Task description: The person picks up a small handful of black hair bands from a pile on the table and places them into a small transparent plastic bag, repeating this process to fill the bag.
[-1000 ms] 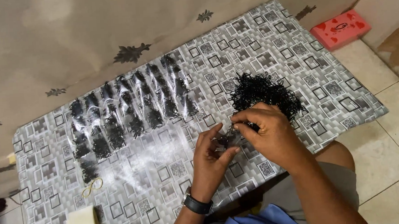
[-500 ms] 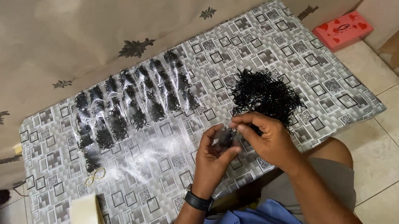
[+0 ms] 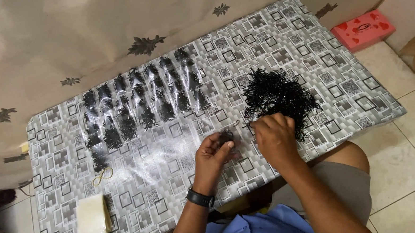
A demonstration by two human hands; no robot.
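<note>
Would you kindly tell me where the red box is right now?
In the head view, the red box lies on the floor at top right, beyond the table's far right corner.

Black hair ties (image 3: 277,96), grey square-patterned table cover (image 3: 269,37), red box (image 3: 363,29).

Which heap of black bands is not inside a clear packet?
The big loose pile of black bands beside the right hand; the packets hold small sealed portions in rows.

Both forearms rise from the lower edge of the frame toward its centre. The left hand (image 3: 214,151) is cupped palm-up with fingers curled inward, a dark watch on its wrist. Just right of it, the right hand (image 3: 275,136) lies palm-down, its fingertips pinched together.
</note>
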